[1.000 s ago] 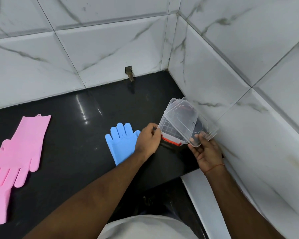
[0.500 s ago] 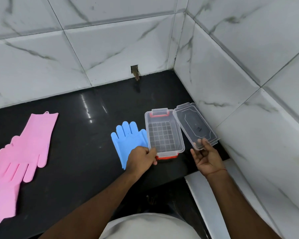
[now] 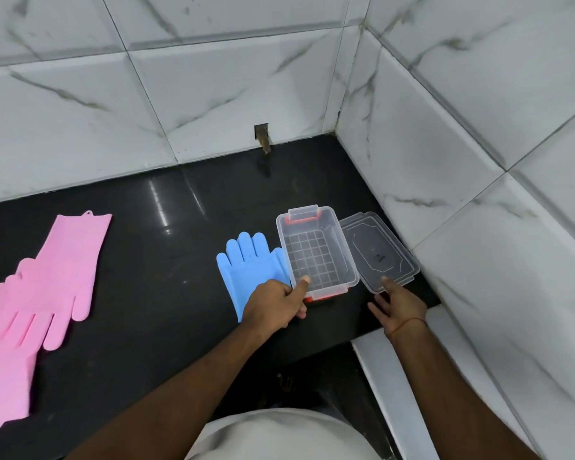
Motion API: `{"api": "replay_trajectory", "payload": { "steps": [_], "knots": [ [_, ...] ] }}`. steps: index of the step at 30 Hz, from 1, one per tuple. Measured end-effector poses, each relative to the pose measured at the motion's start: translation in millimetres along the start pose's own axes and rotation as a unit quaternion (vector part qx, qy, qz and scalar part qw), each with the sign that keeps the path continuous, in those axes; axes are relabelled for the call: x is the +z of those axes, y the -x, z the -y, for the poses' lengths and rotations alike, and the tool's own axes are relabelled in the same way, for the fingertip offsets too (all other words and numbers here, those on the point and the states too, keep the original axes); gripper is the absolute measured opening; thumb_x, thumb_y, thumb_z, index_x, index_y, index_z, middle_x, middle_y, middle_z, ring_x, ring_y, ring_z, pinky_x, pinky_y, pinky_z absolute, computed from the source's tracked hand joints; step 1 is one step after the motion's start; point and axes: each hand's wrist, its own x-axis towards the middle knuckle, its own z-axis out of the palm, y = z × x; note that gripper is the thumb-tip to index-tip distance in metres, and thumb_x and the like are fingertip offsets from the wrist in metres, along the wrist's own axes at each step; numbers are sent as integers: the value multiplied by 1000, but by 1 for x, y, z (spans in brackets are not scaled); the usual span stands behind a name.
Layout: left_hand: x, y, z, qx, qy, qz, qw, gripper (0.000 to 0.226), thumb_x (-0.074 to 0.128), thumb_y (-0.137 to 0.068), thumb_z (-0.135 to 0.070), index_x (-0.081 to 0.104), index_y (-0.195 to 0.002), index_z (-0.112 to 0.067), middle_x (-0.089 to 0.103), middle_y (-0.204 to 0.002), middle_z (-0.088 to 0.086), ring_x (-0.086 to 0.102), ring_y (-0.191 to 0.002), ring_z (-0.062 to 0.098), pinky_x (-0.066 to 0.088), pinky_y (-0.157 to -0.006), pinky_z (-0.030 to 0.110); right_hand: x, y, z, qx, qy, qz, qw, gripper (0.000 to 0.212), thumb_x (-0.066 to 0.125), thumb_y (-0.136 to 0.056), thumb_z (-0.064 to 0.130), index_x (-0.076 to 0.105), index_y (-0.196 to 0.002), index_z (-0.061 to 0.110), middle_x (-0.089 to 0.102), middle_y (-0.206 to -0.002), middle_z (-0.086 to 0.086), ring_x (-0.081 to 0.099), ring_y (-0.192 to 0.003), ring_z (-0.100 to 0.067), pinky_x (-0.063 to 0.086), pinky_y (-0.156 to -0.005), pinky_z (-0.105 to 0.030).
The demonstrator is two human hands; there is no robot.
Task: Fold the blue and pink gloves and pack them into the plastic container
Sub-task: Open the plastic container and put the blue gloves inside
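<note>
A clear plastic container with red latches stands open and empty on the black counter. My left hand grips its near left corner, thumb over the rim. The clear lid lies flat to its right, and my right hand rests a fingertip on the lid's near edge, fingers spread. A blue glove lies flat just left of the container, partly under my left hand. Two pink gloves lie overlapped at the counter's far left.
White marble-tiled walls close the counter at the back and right, meeting in a corner. A small notch with a stub sits at the back wall's base. The counter's front edge drops off below my right hand beside a white ledge.
The container and lid were held up together, then separated. The container now stands on the counter beside the blue glove and the lid has been laid flat to its right.
</note>
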Motion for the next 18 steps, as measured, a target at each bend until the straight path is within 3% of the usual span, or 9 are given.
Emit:
{"api": "replay_trajectory", "payload": {
  "steps": [3,5,7,10,12,14,16,18],
  "knots": [
    [-13,-6,9,11,-10,-1,1000,85,36,-100,-85,80,-62,-23,79,-67,-15,69,-55,0,57,-78,27,-5,20,-22,-44,59,-70,995,71,78,-94,9,45,-156,11,59,-139,-14,56,-122,-30,55,-104,-57],
    [-32,-16,19,44,-50,-52,996,82,40,-97,-83,75,-62,-18,74,-62,-7,69,-61,8,56,-73,29,-4,39,-48,-42,58,-85,994,66,76,-95,7,46,-154,12,60,-135,-16,57,-114,-28,59,-91,-52],
    [-56,-30,28,78,-99,-114,986,65,54,-96,-73,68,-67,-18,69,-65,-1,65,-62,13,55,-66,36,-1,57,-76,-9,53,-66,996,52,74,-95,7,53,-143,12,64,-125,-15,61,-101,-25,56,-74,-42],
    [-95,-57,40,145,-118,-151,971,27,77,-87,-56,67,-94,-32,67,-102,-11,65,-97,13,59,-84,42,14,81,-115,65,62,4,996,41,74,-96,9,59,-134,13,70,-114,-13,67,-99,-25,57,-71,-39],
    [-115,-74,47,116,-155,-125,973,66,85,-78,-61,59,-133,-36,53,-140,-5,52,-133,23,54,-103,50,33,93,-133,110,76,62,989,40,77,-96,13,62,-133,11,72,-120,-14,69,-109,-28,59,-75,-40],
    [-130,-89,51,53,-182,-64,980,116,89,-70,-70,33,-164,-34,35,-166,4,33,-155,33,43,-119,59,55,101,-144,136,84,105,982,37,77,-96,16,66,-131,10,72,-126,-13,69,-114,-28,59,-77,-39],
    [-140,-99,54,49,-213,-3,976,139,89,-65,-77,20,-172,-23,31,-173,10,27,-161,36,33,-128,55,79,105,-150,144,77,125,979,30,76,-96,18,71,-125,10,72,-127,-11,68,-115,-27,58,-77,-39],
    [-141,-105,52,75,-252,37,964,135,88,-65,-80,31,-169,-16,43,-168,9,37,-158,34,33,-128,49,98,108,-152,146,65,129,979,28,77,-95,21,72,-121,12,73,-125,-9,69,-113,-26,58,-77,-42]
  ]
}}
